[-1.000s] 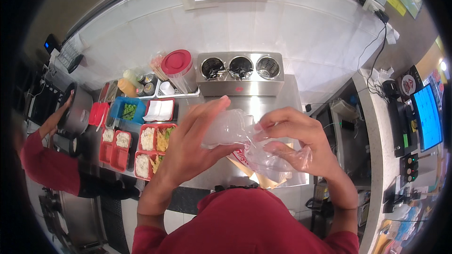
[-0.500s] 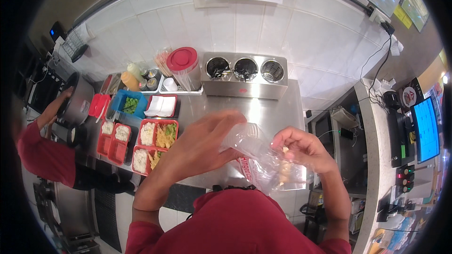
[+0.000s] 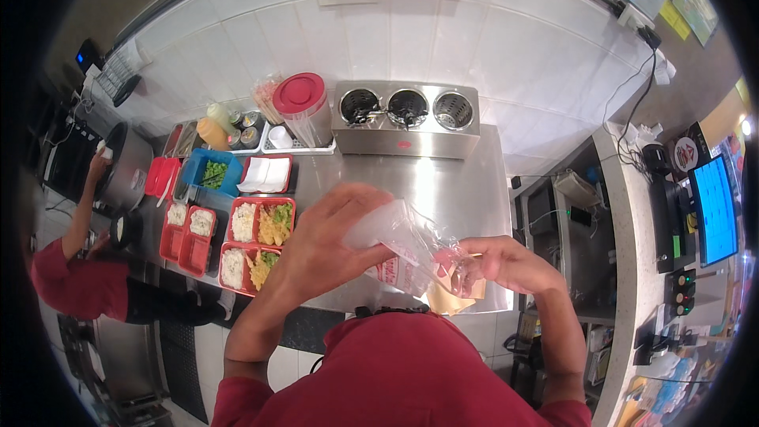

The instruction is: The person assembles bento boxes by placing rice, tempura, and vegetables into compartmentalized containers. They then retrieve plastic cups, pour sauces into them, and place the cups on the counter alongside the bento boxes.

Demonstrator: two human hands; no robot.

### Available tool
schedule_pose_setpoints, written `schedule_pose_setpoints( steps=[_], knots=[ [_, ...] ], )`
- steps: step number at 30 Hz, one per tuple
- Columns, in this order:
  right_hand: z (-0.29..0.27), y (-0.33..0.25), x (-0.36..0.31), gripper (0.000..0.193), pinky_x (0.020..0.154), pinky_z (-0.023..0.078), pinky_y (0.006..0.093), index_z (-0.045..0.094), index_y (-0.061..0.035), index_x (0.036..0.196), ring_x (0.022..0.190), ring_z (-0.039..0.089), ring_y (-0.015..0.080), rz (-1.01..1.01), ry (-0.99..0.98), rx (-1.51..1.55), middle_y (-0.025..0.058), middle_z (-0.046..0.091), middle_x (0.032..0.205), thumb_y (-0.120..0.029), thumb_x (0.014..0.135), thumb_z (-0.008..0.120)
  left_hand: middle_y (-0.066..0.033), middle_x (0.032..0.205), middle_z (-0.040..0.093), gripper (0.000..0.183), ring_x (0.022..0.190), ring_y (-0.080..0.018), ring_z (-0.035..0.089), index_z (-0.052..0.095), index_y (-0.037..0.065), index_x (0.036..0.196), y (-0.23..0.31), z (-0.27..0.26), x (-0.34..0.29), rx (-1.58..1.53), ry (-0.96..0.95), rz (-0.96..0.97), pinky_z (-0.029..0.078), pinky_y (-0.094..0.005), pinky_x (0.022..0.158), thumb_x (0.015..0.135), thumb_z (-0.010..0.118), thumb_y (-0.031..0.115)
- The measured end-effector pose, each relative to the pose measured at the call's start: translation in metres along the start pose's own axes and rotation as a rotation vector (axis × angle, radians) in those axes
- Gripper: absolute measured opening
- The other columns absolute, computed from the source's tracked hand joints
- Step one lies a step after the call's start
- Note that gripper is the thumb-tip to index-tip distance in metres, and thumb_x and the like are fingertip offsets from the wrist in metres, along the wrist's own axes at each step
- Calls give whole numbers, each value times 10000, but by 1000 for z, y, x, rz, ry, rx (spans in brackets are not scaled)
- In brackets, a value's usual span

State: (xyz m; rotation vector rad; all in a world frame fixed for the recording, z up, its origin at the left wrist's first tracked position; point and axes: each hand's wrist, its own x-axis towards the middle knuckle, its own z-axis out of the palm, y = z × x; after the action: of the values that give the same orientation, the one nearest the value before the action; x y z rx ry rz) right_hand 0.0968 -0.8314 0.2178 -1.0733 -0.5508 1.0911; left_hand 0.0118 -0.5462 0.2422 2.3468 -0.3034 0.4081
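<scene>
Over the table (image 3: 490, 190), toward its front right corner, a clear plastic bag (image 3: 417, 241) hangs between two bare hands. It is thin, glossy and crumpled, with bright streaks along its folds; toward the left it swells into a smooth, milky, rounded part, and toward the right it narrows into twisted film. The left hand (image 3: 328, 229) curls around the milky end, fingers above and thumb below. The right hand (image 3: 518, 263) pinches the narrow end between thumb and fingers.

The left palm and fingers cover part of the rounded end, and whether that milky part is a separate object inside the film is hard to tell. Red print (image 3: 391, 271) shows around the bag's lower side, but glare obscures whether it belongs to the bag or to something beneath. A tan paper item (image 3: 451, 300) near the front edge is partly covered by the bag, and the person's red shirt (image 3: 411, 372) hides some of that edge. A co-worker (image 3: 79, 285) beside a large grey pot (image 3: 130, 170) is dim and bent by the lens.

The table is shiny steel. Along its back edge stand a steel holder (image 3: 405, 145) with three round wells and a red-lidded pitcher (image 3: 304, 122); toward the left end are red trays (image 3: 194, 254) and a blue bin (image 3: 229, 183) of greens. White tiles (image 3: 522, 47) line the wall behind, and a lit monitor (image 3: 715, 209) stands beyond the right edge.
</scene>
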Motion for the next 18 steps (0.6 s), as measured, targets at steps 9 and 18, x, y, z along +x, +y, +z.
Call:
schedule_pose_setpoints(
  steps=[9,18],
  knots=[
    [15,-4,3,496,602,418,210,498,41,1407,663,488,64,83,366,-25,242,667,1201,-46,943,651,-118,1295,575,694,1172,-305,589,603,70,1317,-2,-15,-3,-120,-248,70,483,-395,972,689,873,190],
    [16,-1,-16,289,675,521,268,555,-19,1210,819,657,233,-268,155,918,323,505,1405,-34,936,463,-118,1358,555,657,1153,-217,619,575,77,1377,-24,-9,-20,-577,-217,-204,513,-338,983,770,823,52]
  ],
)
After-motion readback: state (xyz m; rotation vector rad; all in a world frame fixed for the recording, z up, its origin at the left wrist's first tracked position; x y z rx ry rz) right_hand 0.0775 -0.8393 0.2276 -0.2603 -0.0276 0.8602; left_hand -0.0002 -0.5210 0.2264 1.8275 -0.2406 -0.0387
